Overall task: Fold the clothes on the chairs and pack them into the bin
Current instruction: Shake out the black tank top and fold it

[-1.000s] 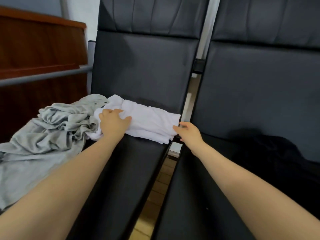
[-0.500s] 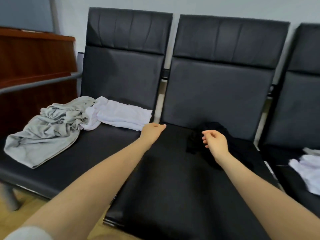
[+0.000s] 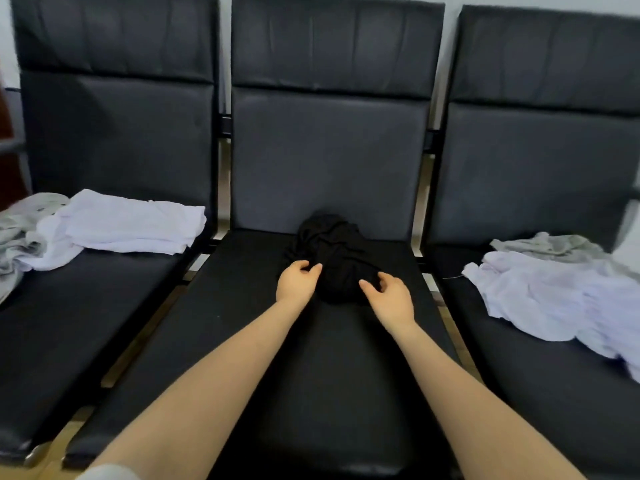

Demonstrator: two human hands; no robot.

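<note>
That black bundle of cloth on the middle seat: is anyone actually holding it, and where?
Both hands, left hand and right hand, touch the crumpled black cloth bundle at its near edge; a firm grip cannot be told.

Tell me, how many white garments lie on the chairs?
2. One folded white garment lies on the left chair; one crumpled white garment lies on the right chair. Others may hide beyond the frame edges.

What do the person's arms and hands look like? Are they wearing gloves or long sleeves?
No gloves: the left hand and right hand are bare, with no rings or watch visible. Both forearms are uncovered. Only a bit of white fabric, perhaps a short sleeve, shows at the bottom edge.
</note>
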